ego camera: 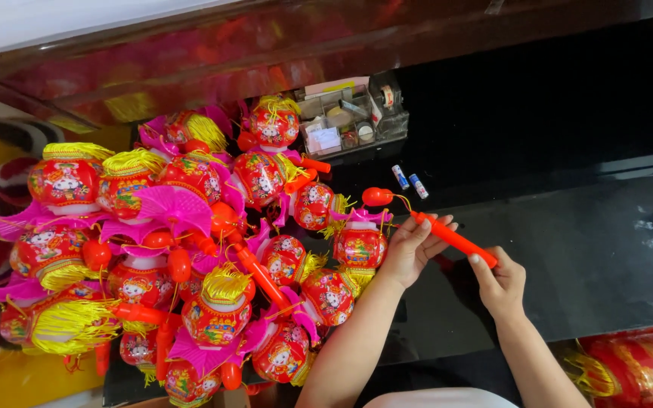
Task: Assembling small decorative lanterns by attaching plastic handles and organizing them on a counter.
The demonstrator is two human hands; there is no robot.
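Both my hands grip an orange plastic stick handle (451, 236) over a glossy black tabletop (598, 249). My left hand (413, 245) wraps its upper part, and my right hand (499, 281) pinches the lower end. A thin cord runs from the stick's tip to a small red ball (376, 196) and a red toy lantern with pink frills (359, 243) right beside my left hand.
A big heap of red lanterns with yellow tassels and pink fans (183, 249) fills the left side. A clear organiser box with tape and small items (349, 117) stands at the back. Two small batteries (409, 181) lie near it. More red lanterns (636, 366) sit at the lower right.
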